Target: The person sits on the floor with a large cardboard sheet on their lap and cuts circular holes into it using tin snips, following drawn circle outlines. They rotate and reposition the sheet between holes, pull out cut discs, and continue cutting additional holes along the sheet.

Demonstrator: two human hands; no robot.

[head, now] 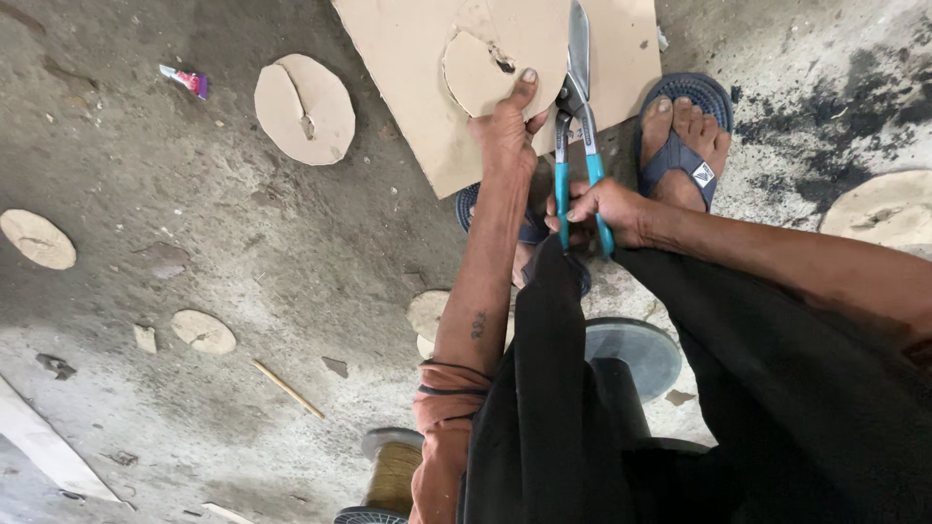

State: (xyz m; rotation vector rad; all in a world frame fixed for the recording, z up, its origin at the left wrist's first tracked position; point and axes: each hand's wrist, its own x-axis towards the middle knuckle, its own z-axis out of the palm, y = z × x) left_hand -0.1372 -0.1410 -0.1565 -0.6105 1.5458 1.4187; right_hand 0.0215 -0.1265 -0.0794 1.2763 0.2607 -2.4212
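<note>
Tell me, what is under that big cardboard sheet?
Under the cardboard sheet lies grey concrete floor. A foot in a blue sandal shows beside its edge; a second sandal peeks from below. Whatever else it covers is hidden.

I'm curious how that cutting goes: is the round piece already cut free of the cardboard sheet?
Not yet. The round piece is still joined to the cardboard sheet along its upper right; the cut only shows around its left edge.

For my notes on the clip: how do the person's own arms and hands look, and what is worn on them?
Both hands, left hand and right hand, are bare, without gloves. The left forearm carries a small dark tattoo, above a pushed-up orange sleeve ringed by thin dark bands.
</note>
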